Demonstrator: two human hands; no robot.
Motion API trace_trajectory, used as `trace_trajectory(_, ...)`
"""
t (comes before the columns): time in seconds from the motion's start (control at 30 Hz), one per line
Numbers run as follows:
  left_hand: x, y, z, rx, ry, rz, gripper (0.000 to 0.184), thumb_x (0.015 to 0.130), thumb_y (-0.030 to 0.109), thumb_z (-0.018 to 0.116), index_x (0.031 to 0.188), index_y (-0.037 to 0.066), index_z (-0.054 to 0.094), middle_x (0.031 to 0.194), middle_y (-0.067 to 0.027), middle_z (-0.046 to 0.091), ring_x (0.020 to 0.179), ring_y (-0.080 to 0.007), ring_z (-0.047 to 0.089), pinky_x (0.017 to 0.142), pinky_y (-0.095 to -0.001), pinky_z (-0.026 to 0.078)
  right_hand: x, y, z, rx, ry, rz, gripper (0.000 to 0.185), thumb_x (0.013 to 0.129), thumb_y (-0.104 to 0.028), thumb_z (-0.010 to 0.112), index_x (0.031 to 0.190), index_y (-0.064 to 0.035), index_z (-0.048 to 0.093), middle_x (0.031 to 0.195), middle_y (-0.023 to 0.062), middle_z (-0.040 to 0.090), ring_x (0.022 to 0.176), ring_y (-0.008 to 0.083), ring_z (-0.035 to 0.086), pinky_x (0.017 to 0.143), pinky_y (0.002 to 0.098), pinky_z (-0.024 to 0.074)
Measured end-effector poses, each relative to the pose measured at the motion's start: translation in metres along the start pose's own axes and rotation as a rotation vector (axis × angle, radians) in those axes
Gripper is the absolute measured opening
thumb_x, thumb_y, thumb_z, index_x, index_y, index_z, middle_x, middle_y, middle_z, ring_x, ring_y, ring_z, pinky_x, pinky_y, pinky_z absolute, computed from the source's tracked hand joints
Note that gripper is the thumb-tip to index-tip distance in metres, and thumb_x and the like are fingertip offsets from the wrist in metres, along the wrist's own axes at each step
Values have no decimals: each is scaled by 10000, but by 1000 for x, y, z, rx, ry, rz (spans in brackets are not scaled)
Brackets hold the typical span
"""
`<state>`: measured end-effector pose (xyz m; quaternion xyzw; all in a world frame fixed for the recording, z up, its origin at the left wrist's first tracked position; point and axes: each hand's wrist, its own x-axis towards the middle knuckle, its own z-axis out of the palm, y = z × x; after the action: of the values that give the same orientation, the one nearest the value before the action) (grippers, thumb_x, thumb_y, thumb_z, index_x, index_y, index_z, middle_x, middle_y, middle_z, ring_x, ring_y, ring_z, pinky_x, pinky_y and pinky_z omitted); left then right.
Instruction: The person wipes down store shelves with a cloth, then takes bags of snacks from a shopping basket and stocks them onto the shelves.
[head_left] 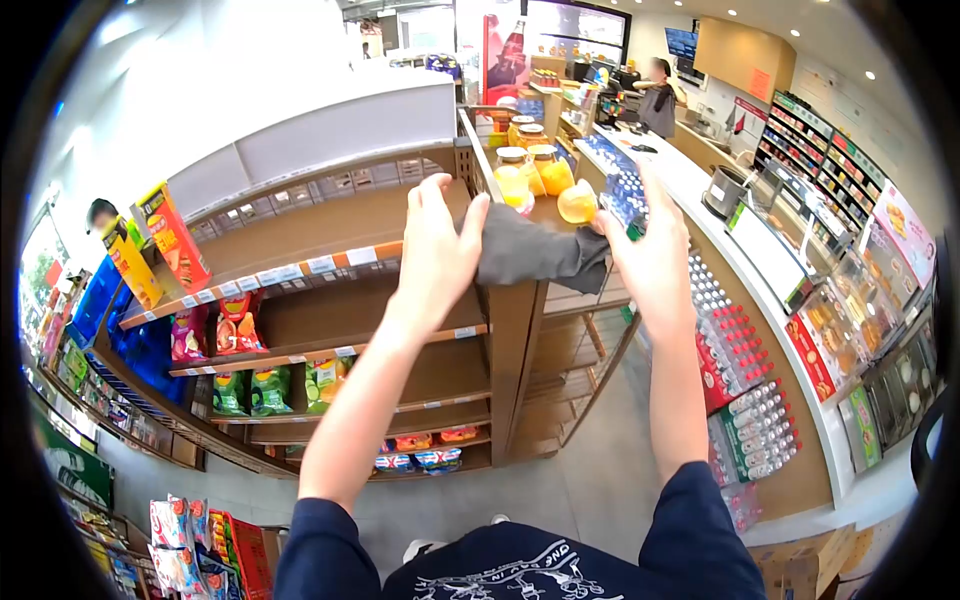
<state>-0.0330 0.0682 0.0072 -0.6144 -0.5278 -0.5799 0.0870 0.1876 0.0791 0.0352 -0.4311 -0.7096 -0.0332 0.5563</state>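
A dark grey cloth (pixel 540 250) lies bunched over the corner of the shelf unit, between my two hands. My left hand (pixel 438 240) is open at the cloth's left end, fingers spread upward and the thumb beside the fabric. On the other side, my right hand (pixel 655 250) is open too, with fingers stretched up and the thumb near the cloth's right end; whether it touches is hard to see. Just beyond the cloth, a tilted jar with a yellow top (pixel 577 203) sits close to my right thumb. Several upright jars of orange fruit (pixel 543 165) stand behind it.
The brown shelf unit (pixel 330 220) holds chip bags (pixel 238 325) lower down and tall snack boxes (pixel 172 240) at left. Packs of bottles (pixel 740 350) stand along the white counter (pixel 700 210). A person (pixel 660 105) is behind that counter. A carton (pixel 805 565) sits lower right.
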Motion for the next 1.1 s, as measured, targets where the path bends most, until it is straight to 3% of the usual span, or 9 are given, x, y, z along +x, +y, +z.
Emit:
trace_trajectory(0.17, -26, 36, -7, 143, -172, 421, 364, 932, 146, 535, 1260, -9, 526, 1302, -212, 518, 1272, -361, 448, 1068, -467, 345, -22, -7, 16, 172, -134, -371, 340, 870, -86, 621, 1193, 18, 598, 1226, 238, 575, 1170, 373, 530, 1026, 421, 400)
trace_trajectory(0.23, -36, 37, 3, 225, -229, 427, 346, 943, 114, 517, 1264, -15, 530, 1287, -204, 543, 1264, -366, 465, 1069, -451, 358, -33, -6, 30, 202, -247, -353, 333, 873, -49, 587, 1192, 47, 584, 1195, 224, 586, 1131, 365, 544, 1031, 443, 394)
trace_trajectory(0.5, -47, 24, 20, 123, -109, 413, 328, 895, 43, 522, 1216, -23, 531, 1212, -191, 553, 1188, -376, 500, 1030, -464, 393, -51, 2, 52, 113, -103, -378, 343, 863, -29, 586, 1200, 33, 586, 1148, 167, 615, 1114, 332, 548, 1058, 464, 352)
trace_trajectory(0.67, -48, 17, 2, -52, -194, 379, 372, 912, 85, 549, 1268, -10, 505, 1323, -216, 492, 1270, -385, 448, 1087, -455, 350, -53, -1, 51, 67, -118, -341, 353, 898, -56, 567, 1244, 10, 577, 1273, 193, 576, 1270, 346, 480, 1125, 473, 272)
trace_trajectory(0.77, -61, 15, -38, -137, -218, 327, 345, 910, 82, 585, 1234, -13, 516, 1370, -217, 463, 1283, -390, 445, 1068, -439, 379, -68, -23, 41, 304, 86, -115, 381, 895, 20, 578, 1272, 50, 544, 1310, 210, 559, 1231, 286, 541, 1043, 411, 410)
trace_trajectory(0.87, -88, 1, -94, -238, -129, 159, 287, 893, 36, 604, 1176, 4, 573, 1308, -190, 533, 1214, -339, 529, 997, -386, 449, -96, -47, 44, 593, 281, -87, 299, 922, 28, 564, 1219, 58, 559, 1120, 207, 649, 1025, 232, 649, 897, 334, 518)
trace_trajectory(0.97, -121, -37, -142, -214, 84, 30, 167, 911, 2, 587, 1072, -5, 630, 975, -124, 678, 861, -208, 692, 695, -266, 555, -130, -82, 61, 781, 71, 57, 187, 938, 27, 545, 1114, 46, 609, 848, 159, 701, 649, 144, 667, 668, 276, 570)
trace_trajectory(1.03, -146, -49, -181, -312, 65, -354, 150, 919, 11, 590, 1060, -14, 633, 850, -99, 683, 714, -152, 679, 578, -242, 527, -149, -116, 84, 996, -95, 144, 129, 924, 21, 579, 1032, 40, 648, 812, 132, 698, 594, 118, 646, 579, 249, 557)
trace_trajectory(1.1, -169, -66, -213, -151, 98, -289, 127, 921, 12, 588, 1032, 0, 647, 793, -97, 679, 674, -148, 659, 570, -246, 498, -173, -138, 115, 1079, -251, 168, 73, 903, 5, 626, 949, 39, 672, 750, 107, 685, 574, 104, 633, 529, 231, 540)
